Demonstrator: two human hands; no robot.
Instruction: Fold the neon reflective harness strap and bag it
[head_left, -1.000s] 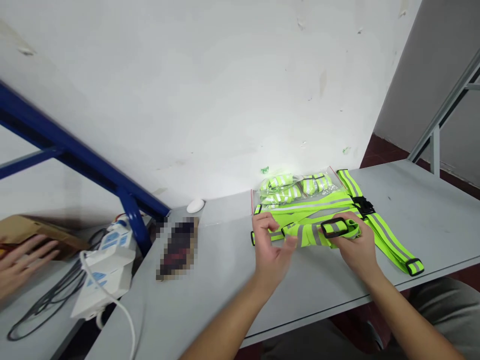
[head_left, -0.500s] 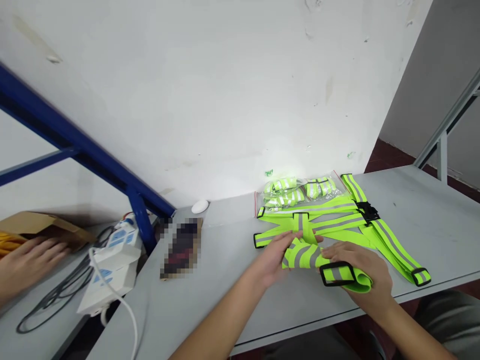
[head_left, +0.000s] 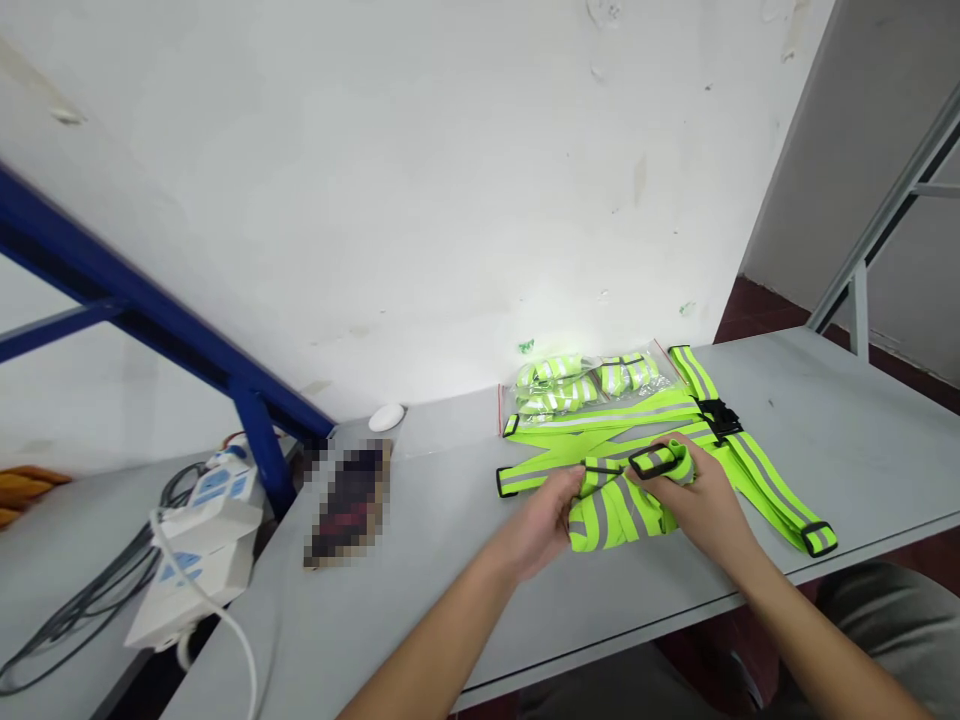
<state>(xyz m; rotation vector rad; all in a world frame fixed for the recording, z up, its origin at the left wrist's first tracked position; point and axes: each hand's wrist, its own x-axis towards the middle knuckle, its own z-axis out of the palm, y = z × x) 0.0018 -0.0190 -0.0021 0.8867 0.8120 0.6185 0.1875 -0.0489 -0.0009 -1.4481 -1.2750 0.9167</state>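
Raised between the fingers (head_left: 664,490), the black rectangular plastic buckle (head_left: 652,461) tops probably light, floppy lime-green striped webbing (head_left: 619,517), sensibly gripped endwise by left hand (head_left: 541,522) and right hand (head_left: 703,505).

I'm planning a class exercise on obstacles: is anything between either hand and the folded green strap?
Nothing visible: the left hand and right hand both hold the folded green strap directly. The spread harness lies beyond and beside it, not between.

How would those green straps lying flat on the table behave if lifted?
Likely floppy: the green straps lie flat like ribbon. Probably light, being thin bands. The bulkier black buckle might dangle and swing.
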